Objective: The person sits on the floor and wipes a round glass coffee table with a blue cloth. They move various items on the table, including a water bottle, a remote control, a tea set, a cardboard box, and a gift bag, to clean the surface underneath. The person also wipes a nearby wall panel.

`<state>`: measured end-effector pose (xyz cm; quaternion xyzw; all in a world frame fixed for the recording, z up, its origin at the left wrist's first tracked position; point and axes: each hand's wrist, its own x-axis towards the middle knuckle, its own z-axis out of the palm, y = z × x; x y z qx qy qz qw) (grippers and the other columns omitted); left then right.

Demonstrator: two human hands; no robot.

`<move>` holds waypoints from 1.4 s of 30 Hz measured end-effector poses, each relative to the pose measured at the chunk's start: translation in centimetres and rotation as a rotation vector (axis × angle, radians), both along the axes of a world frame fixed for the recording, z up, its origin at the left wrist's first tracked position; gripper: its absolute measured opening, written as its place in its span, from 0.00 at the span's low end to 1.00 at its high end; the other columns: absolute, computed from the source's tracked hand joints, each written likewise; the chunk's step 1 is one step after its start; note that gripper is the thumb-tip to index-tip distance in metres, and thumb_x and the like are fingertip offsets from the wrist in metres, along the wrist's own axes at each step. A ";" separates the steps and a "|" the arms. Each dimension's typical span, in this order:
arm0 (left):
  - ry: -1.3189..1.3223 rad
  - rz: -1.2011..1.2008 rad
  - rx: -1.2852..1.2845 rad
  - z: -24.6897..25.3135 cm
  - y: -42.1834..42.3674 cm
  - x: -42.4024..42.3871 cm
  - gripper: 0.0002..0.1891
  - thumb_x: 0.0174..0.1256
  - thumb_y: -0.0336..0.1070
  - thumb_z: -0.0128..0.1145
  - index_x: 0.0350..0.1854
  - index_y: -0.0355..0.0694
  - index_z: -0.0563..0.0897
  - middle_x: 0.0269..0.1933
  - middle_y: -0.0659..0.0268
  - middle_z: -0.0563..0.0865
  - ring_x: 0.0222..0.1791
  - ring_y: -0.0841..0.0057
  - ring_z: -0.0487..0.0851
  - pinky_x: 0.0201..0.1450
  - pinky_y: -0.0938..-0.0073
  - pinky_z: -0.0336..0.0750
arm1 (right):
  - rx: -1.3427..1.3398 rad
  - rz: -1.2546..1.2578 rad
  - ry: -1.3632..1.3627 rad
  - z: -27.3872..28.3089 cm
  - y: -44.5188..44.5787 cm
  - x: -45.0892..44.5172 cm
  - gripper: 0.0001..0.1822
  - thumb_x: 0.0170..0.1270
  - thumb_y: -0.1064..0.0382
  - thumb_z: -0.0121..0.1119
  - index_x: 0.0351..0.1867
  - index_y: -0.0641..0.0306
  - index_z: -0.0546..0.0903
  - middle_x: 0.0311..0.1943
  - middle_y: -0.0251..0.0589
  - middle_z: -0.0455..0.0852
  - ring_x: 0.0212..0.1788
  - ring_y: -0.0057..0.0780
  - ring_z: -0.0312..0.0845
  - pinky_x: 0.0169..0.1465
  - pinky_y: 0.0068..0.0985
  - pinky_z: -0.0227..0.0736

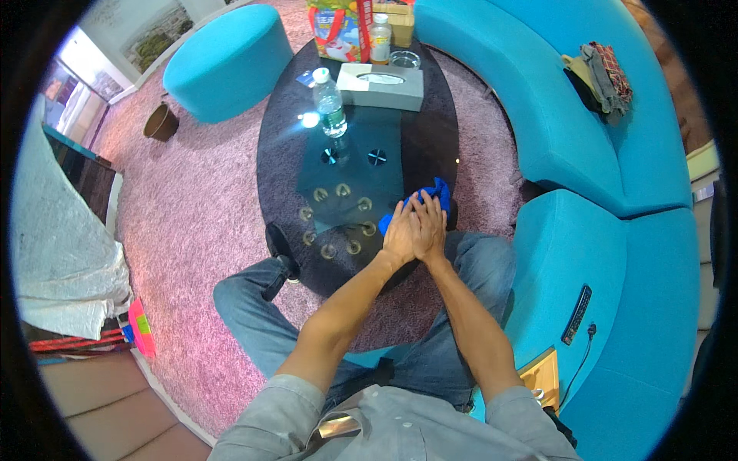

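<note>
A blue cloth [439, 193] lies bunched on the dark glass top of an oval coffee table [277, 138], near its right edge. Both palms face down on it. My left hand [399, 230] covers the cloth's left part, fingers pointing up the table. Pressed beside it, with the hands touching, my right hand [428, 225] rests on the cloth's right part. Blue fabric shows past the fingertips and left of my left hand; the rest is hidden under the hands. Left of the hands, several ring-shaped marks [364, 204] form a circle in or below the glass.
On the table's far half stand a plastic water bottle [330, 106], a grey tissue box [380, 92], a glass ashtray [405, 59], a second bottle [380, 43] and a colourful bag [340, 34]. A turquoise sofa [553, 115] curves along the right; a turquoise ottoman [225, 63] stands upper left.
</note>
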<state>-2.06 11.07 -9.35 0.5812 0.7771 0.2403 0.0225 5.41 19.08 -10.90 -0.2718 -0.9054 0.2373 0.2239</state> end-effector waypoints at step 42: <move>0.108 0.158 -0.124 -0.5 4.4 -11.4 0.35 0.69 0.45 0.54 0.77 0.40 0.65 0.75 0.47 0.68 0.79 0.50 0.58 0.79 0.44 0.52 | -0.032 0.165 -0.010 -0.3 5.3 -13.1 0.23 0.75 0.52 0.50 0.68 0.51 0.78 0.74 0.41 0.69 0.76 0.51 0.58 0.74 0.50 0.53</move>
